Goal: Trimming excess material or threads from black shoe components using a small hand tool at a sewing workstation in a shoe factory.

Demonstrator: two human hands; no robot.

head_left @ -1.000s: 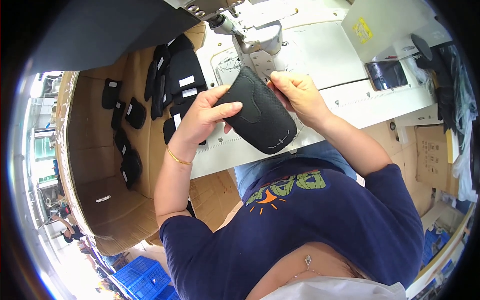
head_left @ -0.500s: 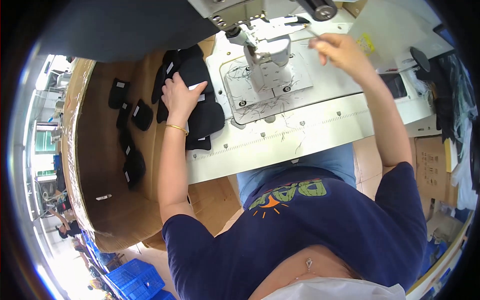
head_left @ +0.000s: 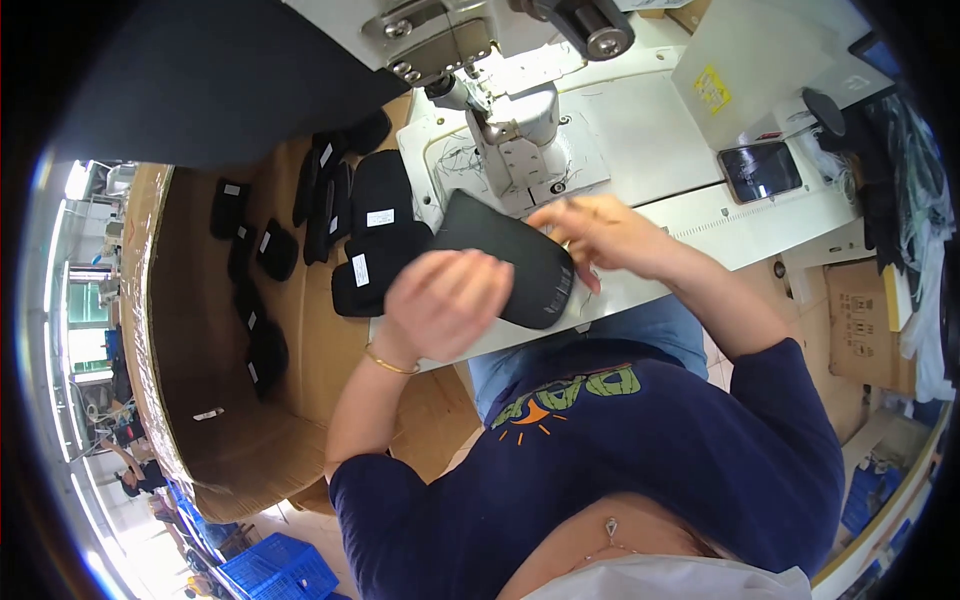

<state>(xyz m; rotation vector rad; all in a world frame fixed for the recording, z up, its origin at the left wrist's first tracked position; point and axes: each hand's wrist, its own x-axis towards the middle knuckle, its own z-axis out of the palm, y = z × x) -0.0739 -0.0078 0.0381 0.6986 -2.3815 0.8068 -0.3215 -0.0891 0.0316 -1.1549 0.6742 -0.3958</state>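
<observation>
In front of the sewing machine, a black padded fabric piece is tilted over the table's near edge. My left hand is closed on its left side, blurred by motion, with the thumb hidden. Against the piece's right end is my right hand, its fingers curled. A small dark thing shows at those fingers, too unclear to name. Left of the machine lie more black fabric pieces with white labels, one of them just beyond my left hand.
A large cardboard box on the left holds several black pieces. On the right of the white table lies a dark phone-like device. A blue crate stands at lower left; dark and clear plastic material hangs at far right.
My left hand has moved right from the pile, now with a black piece in it. My right hand has come down from beside the machine head, where it held a thin tool, to the piece.
</observation>
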